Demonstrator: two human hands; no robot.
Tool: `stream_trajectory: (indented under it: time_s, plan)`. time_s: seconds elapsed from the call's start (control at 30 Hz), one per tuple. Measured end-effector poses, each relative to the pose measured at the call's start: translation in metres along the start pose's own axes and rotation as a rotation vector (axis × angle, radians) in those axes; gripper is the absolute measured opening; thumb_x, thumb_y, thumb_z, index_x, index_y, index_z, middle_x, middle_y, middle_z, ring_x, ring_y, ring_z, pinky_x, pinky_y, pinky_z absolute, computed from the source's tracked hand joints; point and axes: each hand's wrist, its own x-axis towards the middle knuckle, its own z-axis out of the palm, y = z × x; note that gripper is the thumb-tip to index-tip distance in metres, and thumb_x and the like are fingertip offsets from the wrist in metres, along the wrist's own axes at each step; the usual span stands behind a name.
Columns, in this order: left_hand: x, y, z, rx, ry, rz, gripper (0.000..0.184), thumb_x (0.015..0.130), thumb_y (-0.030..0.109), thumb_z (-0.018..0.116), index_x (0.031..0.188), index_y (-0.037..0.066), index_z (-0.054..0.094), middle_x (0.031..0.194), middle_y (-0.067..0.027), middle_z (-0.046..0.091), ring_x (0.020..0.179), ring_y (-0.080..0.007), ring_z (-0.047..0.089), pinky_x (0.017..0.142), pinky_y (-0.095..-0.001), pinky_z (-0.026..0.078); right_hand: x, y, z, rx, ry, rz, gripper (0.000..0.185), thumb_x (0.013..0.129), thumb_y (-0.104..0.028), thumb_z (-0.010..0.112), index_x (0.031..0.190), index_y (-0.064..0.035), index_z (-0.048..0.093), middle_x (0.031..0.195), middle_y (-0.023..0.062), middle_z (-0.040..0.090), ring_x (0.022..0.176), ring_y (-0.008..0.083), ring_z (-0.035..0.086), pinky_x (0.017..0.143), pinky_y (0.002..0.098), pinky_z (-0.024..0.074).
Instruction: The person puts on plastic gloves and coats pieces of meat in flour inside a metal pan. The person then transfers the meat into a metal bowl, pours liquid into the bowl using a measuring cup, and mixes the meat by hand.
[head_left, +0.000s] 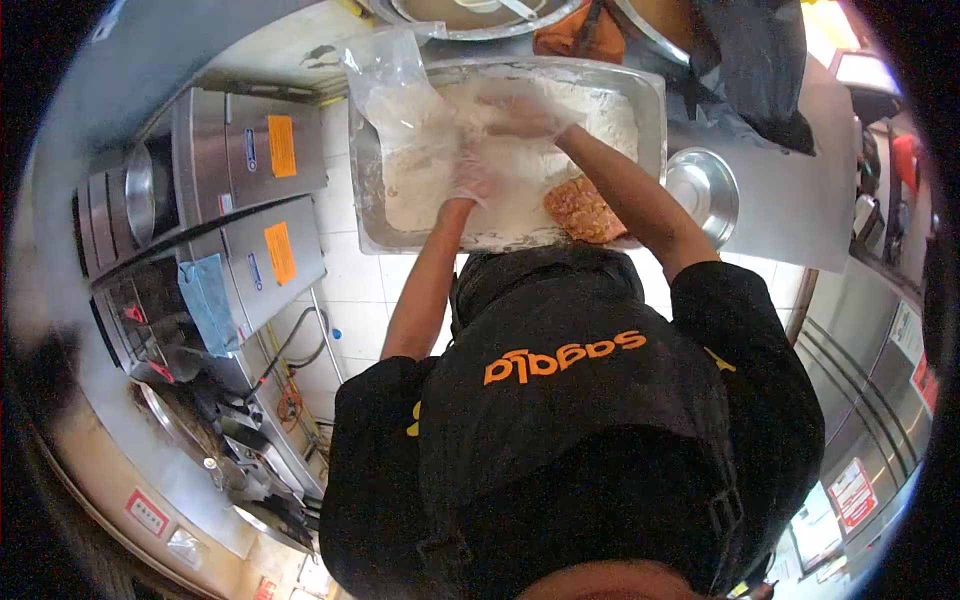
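Observation:
White flour (pixel 425 190) fills a rectangular metal tray (pixel 657 130) in front of me. My left hand (pixel 475 178), in a clear plastic glove, is over the left-middle of the flour. Slightly farther away, my right hand (pixel 530 118) reaches across the flour; it also looks gloved. Motion smears both hands, so their fingers and anything in them cannot be made out. A lumpy orange-brown piece of coated meat (pixel 583 210) lies at the tray's near right, partly under my right forearm. At the far left corner, a clear plastic bag (pixel 395 75) hangs over the tray.
A shiny metal bowl (pixel 705 190) stands right of the tray. Beyond are a large basin (pixel 470 33) with a white-handled utensil and an orange-brown bundle (pixel 580 38). A black plastic bag (pixel 755 70) drapes at far right. Steel drawer units (pixel 262 150) stand left.

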Motion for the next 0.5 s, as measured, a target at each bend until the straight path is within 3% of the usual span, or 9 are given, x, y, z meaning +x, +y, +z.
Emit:
stream_trajectory:
  time_s: [0.03, 0.1, 0.17, 0.23, 0.27, 0.37, 0.47, 0.5]
  plan:
    - [-0.022, 0.023, -0.043, -0.077, 0.018, -0.009, 0.058, 0.068, 0.019, 0.048, 0.121, -0.004, 0.04, 0.117, -0.0292, 0.042, 0.115, -0.0389, 0.036, 0.102, -0.0436, 0.021, -0.006, -0.003, 0.006, 0.039, -0.049, 0.047, 0.049, 0.071, -0.028, 0.064, 0.111, -0.0034, 0.052, 0.111, 0.0152, 0.053, 0.104, 0.0262, 0.049, 0.09, 0.0357, 0.0371]
    - [-0.042, 0.04, -0.068, -0.115, 0.285, 0.103, 0.052, 0.069, 0.018, 0.048, 0.116, -0.004, 0.046, 0.109, -0.0274, 0.05, 0.105, -0.0378, 0.046, 0.098, -0.0412, 0.028, -0.019, -0.01, 0.012, 0.106, -0.154, 0.135, 0.044, 0.073, -0.026, 0.062, 0.108, -0.0024, 0.054, 0.107, 0.0164, 0.055, 0.1, 0.0266, 0.05, 0.087, 0.0369, 0.0387]
    - [-0.059, 0.033, -0.058, -0.035, 0.761, 0.33, 0.049, 0.069, 0.019, 0.049, 0.112, -0.004, 0.049, 0.102, -0.0239, 0.055, 0.094, -0.0344, 0.054, 0.09, -0.0387, 0.037, -0.04, 0.002, 0.021, 0.04, -0.293, 0.15, 0.04, 0.076, -0.025, 0.059, 0.108, -0.0014, 0.053, 0.103, 0.0182, 0.056, 0.095, 0.0271, 0.052, 0.084, 0.0378, 0.0394]
    - [-0.099, 0.045, -0.128, -0.45, 0.112, 0.209, 0.052, 0.07, 0.02, 0.05, 0.114, -0.006, 0.044, 0.107, -0.0216, 0.053, 0.096, -0.0294, 0.053, 0.086, -0.0357, 0.039, -0.06, -0.019, 0.003, -0.025, -0.511, 0.172, 0.039, 0.077, -0.025, 0.058, 0.107, -0.0009, 0.053, 0.104, 0.018, 0.056, 0.096, 0.0266, 0.052, 0.084, 0.037, 0.0395]
    - [-0.107, 0.046, -0.157, -0.635, -0.214, 0.137, 0.054, 0.07, 0.021, 0.051, 0.116, -0.007, 0.042, 0.11, -0.0205, 0.051, 0.097, -0.0269, 0.052, 0.084, -0.0342, 0.04, -0.069, -0.013, 0.006, -0.078, -0.494, 0.077, 0.04, 0.078, -0.026, 0.058, 0.108, -0.0002, 0.053, 0.106, 0.0176, 0.055, 0.099, 0.0261, 0.052, 0.087, 0.0358, 0.039]
    - [-0.072, 0.021, -0.097, -0.57, 0.148, 0.232, 0.06, 0.074, 0.019, 0.047, 0.128, 0.0, 0.03, 0.131, -0.0198, 0.032, 0.123, -0.0279, 0.026, 0.102, -0.0354, 0.018, -0.067, 0.009, -0.015, 0.262, -0.266, 0.132, 0.039, 0.079, -0.026, 0.056, 0.11, -0.001, 0.052, 0.109, 0.0177, 0.054, 0.101, 0.0269, 0.05, 0.089, 0.0358, 0.0379]
    - [-0.045, 0.018, -0.111, -0.406, 0.542, 0.189, 0.057, 0.076, 0.019, 0.044, 0.128, 0.001, 0.031, 0.133, -0.0193, 0.03, 0.129, -0.0275, 0.02, 0.107, -0.035, 0.011, -0.052, 0.039, -0.031, -0.18, 0.044, 0.278, 0.042, 0.078, -0.035, 0.056, 0.108, -0.0048, 0.054, 0.105, 0.0171, 0.055, 0.096, 0.0291, 0.052, 0.085, 0.0378, 0.0398]
    - [-0.031, 0.015, -0.117, -0.143, 0.555, 0.122, 0.057, 0.075, 0.019, 0.044, 0.127, 0.001, 0.033, 0.133, -0.0194, 0.031, 0.128, -0.0277, 0.021, 0.107, -0.035, 0.011, -0.051, 0.038, -0.034, -0.288, 0.102, 0.259, 0.044, 0.078, -0.04, 0.055, 0.106, -0.0054, 0.054, 0.101, 0.0175, 0.056, 0.09, 0.0303, 0.053, 0.081, 0.0392, 0.0412]
